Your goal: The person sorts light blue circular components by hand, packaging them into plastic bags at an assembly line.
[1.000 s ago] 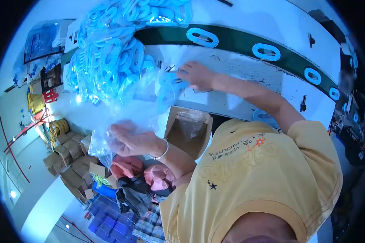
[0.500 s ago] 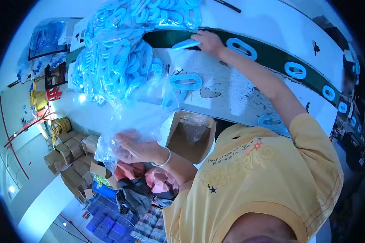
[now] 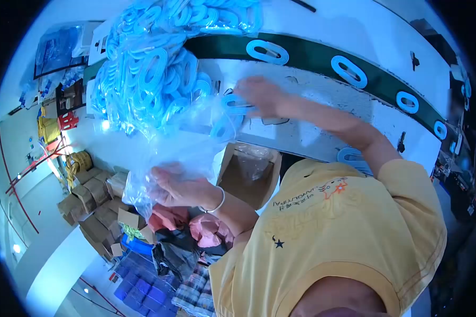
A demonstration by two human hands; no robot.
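Note:
My left hand (image 3: 182,186) is closed on the edge of a clear plastic bag (image 3: 182,150), which spreads up toward the table. Against the bag lies a light-blue oval coil (image 3: 226,127), wound from a flat strip. My right hand (image 3: 262,98), blurred by motion, is low over the table. Its fingers and thumb are around another blue coil (image 3: 234,104), partly covering it. To the left of this hand, a large heap of bagged blue coils (image 3: 158,74) rises on the table.
A dark green conveyor belt (image 3: 312,53) crosses the white table, carrying several blue coils (image 3: 349,72). One more coil (image 3: 354,157) rests by the table's near edge. An open cardboard box (image 3: 248,182) with clear plastic inside stands below. Stacked cartons (image 3: 92,193) are at left.
My right hand has come from the belt toward me, down to the table, with a blue coil. The coils on the belt have shifted left. My left hand has barely moved.

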